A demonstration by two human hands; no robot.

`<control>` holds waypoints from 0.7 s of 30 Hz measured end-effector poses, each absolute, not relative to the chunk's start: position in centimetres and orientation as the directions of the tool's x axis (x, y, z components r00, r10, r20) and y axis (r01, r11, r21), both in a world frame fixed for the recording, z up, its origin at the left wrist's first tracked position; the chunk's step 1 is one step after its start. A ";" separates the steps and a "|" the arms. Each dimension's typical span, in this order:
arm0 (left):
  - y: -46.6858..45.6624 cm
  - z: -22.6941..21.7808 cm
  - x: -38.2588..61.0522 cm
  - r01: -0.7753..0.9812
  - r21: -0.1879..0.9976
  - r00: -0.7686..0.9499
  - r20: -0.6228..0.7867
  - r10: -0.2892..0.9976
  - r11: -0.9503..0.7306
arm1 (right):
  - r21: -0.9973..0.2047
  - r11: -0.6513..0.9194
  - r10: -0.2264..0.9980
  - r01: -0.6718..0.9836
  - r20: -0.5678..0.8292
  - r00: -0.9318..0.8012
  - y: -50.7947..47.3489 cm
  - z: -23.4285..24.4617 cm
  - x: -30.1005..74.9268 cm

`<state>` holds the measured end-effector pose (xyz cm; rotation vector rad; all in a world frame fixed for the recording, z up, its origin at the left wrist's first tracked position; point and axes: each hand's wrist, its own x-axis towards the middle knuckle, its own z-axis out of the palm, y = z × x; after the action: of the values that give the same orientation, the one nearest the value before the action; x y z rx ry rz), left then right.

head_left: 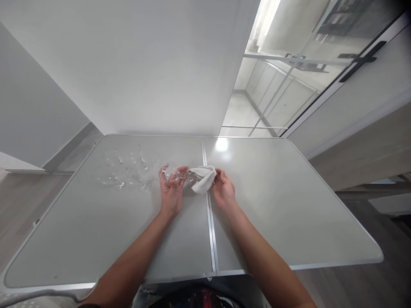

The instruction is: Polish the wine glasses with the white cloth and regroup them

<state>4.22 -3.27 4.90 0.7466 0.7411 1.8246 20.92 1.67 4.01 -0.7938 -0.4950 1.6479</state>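
Mid-frame, the left hand (172, 191) curled its fingers round a clear glass (176, 176) while the right hand (224, 191) pinched a white cloth (203, 178) at its end, seemingly wiping, which probably called for gentle turning next.

right hand (224, 188): partly behind cloth (203, 179) | glasses (121, 184): outlines blurred, count unclear | right forearm (263, 248): cut off below

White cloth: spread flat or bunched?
Bunched. The white cloth shows creases and overlapping folds, gathered up at the right hand rather than lying flat on the table.
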 end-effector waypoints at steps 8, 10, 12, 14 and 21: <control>-3.6 4.8 4.8 -0.570 0.786 -0.264 0.099 0.959 -0.238 | -0.681 -0.483 0.868 -0.550 -0.290 -0.403 0.5 4.6 19.9; -3.7 5.0 4.9 -0.560 0.796 -0.254 0.099 0.962 -0.229 | -0.698 -0.530 0.833 -0.481 -0.322 -0.451 0.3 4.6 20.0; -3.8 5.2 5.0 -0.546 0.806 -0.239 0.111 0.965 -0.228 | -0.713 -0.568 0.785 -0.410 -0.321 -0.530 0.3 4.6 20.0; -3.8 5.2 5.1 -0.538 0.813 -0.214 0.124 0.969 -0.223 | -0.743 -0.550 0.786 -0.381 -0.308 -0.536 0.2 4.6 20.0; -3.7 4.6 5.2 -0.422 0.872 -0.228 0.164 0.960 -0.249 | -0.704 -0.437 0.892 -0.560 -0.263 -0.367 -0.4 4.9 19.0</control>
<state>5.24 -3.65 4.55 0.9065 0.8711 1.6861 18.98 -0.37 4.92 -0.7882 -0.6380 1.9297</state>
